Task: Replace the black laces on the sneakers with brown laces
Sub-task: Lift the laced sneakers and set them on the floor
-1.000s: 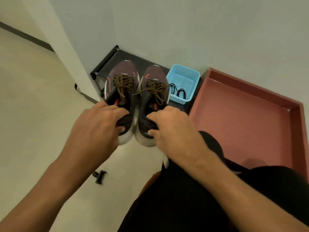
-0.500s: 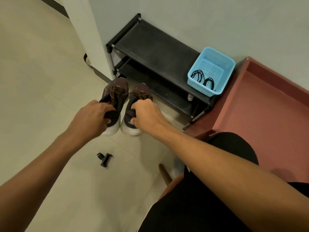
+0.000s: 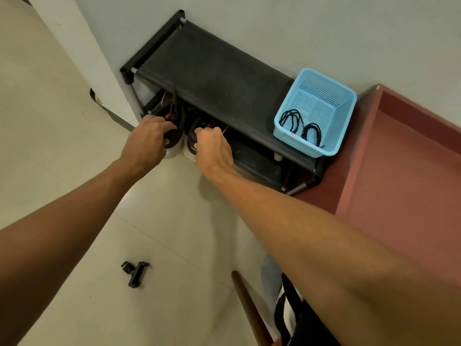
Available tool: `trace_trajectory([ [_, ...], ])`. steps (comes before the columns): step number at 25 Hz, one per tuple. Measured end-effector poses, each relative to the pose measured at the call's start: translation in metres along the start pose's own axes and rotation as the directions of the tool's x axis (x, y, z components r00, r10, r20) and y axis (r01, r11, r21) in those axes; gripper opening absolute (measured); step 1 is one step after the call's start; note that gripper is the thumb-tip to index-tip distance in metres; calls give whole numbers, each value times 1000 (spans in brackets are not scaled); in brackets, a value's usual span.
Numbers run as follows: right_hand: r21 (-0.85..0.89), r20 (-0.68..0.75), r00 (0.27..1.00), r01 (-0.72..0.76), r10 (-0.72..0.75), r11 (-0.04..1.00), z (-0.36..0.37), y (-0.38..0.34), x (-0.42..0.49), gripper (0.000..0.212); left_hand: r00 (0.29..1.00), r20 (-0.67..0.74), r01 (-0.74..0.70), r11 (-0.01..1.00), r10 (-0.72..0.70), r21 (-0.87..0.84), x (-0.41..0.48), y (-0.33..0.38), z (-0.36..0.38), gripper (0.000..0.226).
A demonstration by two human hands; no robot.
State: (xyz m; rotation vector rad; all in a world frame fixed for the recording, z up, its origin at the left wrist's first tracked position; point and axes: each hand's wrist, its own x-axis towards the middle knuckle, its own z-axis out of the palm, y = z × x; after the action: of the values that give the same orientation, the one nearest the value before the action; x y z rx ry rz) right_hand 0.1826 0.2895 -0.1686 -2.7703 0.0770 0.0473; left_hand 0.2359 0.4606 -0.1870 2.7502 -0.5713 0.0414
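The pale tiled floor is taking up most of the room below the person, and a big reddish-brown tray is lying to the right, against the wall. Beside it a black two-tier shoe rack is standing along the wall, its right end touching the tray's corner.

Both bare arms are reaching forward and down to the rack's left end. A light blue plastic basket is sitting on the right end of the top shelf. The two sneakers are sitting side by side and touching in the lower level, toes in under the top shelf and pale-soled heels jutting out at the front; I cannot tell whether they are resting fully on the lower shelf. Their lacing is lying in shadow under the shelf and is hard to make out.

The left hand is gripping the heel of the left sneaker, fingers curled over its collar. The right hand is gripping the heel of the right sneaker the same way. The hands are close together but not touching.

The black laces are lying in two loose coils inside the basket. A small black clip-like part is lying on the floor, well apart from the rack.
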Motion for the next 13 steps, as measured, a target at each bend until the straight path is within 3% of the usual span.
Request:
trace_trajectory([
  [13, 64, -53, 994, -93, 96, 994, 41, 14, 67, 20, 1000, 3, -9, 1000, 10, -13, 81, -17, 45, 61],
])
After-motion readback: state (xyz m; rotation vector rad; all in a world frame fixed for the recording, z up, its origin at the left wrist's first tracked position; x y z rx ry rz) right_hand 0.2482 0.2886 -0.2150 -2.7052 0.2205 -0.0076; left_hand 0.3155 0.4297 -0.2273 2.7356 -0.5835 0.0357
